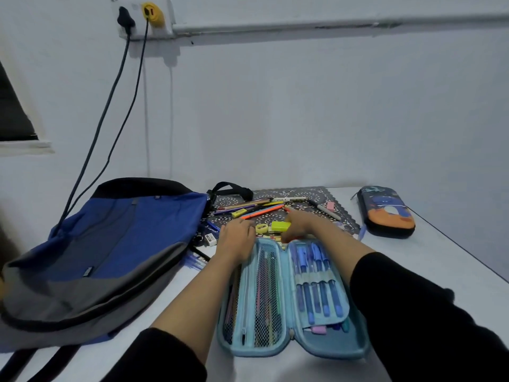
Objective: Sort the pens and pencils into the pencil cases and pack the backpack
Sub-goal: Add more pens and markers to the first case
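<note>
Open blue pencil case (275,354) near you: pencils (265,285) under left mesh, blue pens (316,288) in right loops. Your left hand (237,239) rests flat on its far edge; whether your right hand (303,224) pinches anything is unclear.

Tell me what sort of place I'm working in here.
Likely a home study corner, though not certain: a white tabletop against a bare pale wall, a white wall socket box with black and yellow plugs, and a blue-and-grey fabric backpack.
</note>
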